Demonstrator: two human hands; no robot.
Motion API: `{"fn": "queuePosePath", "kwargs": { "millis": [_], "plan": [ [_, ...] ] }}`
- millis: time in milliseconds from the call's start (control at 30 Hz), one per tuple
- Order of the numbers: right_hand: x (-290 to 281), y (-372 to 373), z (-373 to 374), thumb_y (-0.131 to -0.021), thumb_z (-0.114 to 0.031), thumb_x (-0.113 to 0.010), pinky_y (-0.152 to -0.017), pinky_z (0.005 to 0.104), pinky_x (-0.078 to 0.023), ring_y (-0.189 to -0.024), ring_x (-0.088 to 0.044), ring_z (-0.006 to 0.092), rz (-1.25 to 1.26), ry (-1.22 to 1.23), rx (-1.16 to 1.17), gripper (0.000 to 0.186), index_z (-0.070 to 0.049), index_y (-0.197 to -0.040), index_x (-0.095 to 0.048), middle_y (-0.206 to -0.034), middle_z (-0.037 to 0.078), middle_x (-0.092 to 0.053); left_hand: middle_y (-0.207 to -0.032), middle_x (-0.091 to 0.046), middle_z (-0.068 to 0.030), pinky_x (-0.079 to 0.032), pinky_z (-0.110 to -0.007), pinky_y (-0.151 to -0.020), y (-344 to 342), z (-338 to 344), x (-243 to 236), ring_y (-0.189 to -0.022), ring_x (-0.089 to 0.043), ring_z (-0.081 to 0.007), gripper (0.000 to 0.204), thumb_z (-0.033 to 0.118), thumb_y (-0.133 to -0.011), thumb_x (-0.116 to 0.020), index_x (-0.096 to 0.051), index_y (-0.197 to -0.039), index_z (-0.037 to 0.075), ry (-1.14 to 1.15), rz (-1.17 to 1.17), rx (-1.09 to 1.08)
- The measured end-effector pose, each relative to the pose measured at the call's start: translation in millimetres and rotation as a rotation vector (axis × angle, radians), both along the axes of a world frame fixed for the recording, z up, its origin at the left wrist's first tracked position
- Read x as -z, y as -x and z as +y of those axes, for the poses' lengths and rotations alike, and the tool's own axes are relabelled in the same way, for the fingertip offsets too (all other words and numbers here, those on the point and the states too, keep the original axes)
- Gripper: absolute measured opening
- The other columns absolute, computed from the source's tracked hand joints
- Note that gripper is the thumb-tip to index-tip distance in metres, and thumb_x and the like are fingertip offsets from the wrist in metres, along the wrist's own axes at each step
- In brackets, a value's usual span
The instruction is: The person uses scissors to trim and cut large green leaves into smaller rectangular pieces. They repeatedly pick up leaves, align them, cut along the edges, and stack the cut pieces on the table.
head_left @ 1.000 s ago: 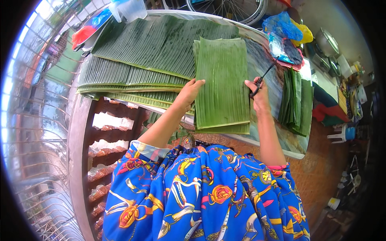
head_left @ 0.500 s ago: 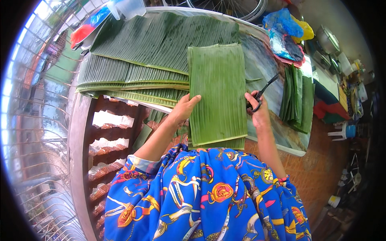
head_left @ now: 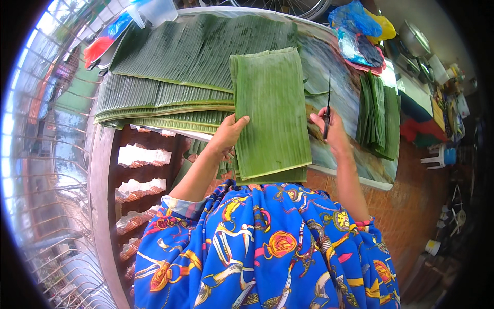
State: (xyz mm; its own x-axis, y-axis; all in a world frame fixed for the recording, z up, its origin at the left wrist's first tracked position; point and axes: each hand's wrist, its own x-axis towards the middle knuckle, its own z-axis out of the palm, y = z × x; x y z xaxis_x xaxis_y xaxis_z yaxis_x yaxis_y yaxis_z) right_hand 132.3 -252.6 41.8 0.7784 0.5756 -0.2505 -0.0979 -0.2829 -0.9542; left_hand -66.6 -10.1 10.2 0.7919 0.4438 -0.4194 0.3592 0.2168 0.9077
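My left hand [head_left: 229, 133] grips the left edge of a rectangular stack of cut banana leaf pieces [head_left: 270, 113], thumb on top and fingers beneath. The stack is held in front of my body, over the near side of the table. Just off its right edge, my right hand [head_left: 333, 129] is closed around black-handled scissors [head_left: 328, 105], whose blades point away from me. Behind and to the left lie large uncut banana leaves [head_left: 200, 51], layered on the table.
The marble-patterned table [head_left: 329, 56] carries a bundle of narrow folded leaf strips [head_left: 378, 116] at right. Beyond it are blue and yellow plastic bags [head_left: 360, 26]. A clear plastic container [head_left: 154, 11] stands at the far left. A wooden railing [head_left: 103, 206] runs along my left.
My right hand has come away from the stack's right edge and turned the scissors more upright. The stack has tilted slightly, its top leaning left, still in my left hand.
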Motion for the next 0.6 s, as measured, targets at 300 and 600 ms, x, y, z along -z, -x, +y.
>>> {"fn": "queuePosePath", "kwargs": {
  "millis": [300,600],
  "plan": [
    [-101,-10,-73,-0.086,-0.029,-0.072,-0.065,0.0287,-0.049,-0.088,-0.063,0.0130,-0.121,0.169,-0.064,0.031,-0.012,-0.096,-0.048,-0.090,-0.001,-0.059,-0.102,-0.065,-0.0103,-0.055,-0.031,-0.069,4,-7,-19,-0.082,-0.064,-0.0149,0.042,0.028,-0.095,-0.058,-0.054,-0.120,-0.007,0.211,-0.012,-0.122],
    [-8,28,1,-0.087,-0.031,-0.073,-0.048,0.0252,-0.046,-0.068,-0.054,0.0066,0.262,-0.085,0.033,0.031,-0.016,-0.095,-0.046,-0.081,-0.006,-0.050,-0.104,-0.066,-0.0111,-0.057,-0.033,-0.076,-1,-13,-25,-0.089,-0.067,-0.0182,0.037,0.025,-0.096,-0.057,-0.055,-0.118,-0.005,0.289,-0.044,-0.112]
  ]
}}
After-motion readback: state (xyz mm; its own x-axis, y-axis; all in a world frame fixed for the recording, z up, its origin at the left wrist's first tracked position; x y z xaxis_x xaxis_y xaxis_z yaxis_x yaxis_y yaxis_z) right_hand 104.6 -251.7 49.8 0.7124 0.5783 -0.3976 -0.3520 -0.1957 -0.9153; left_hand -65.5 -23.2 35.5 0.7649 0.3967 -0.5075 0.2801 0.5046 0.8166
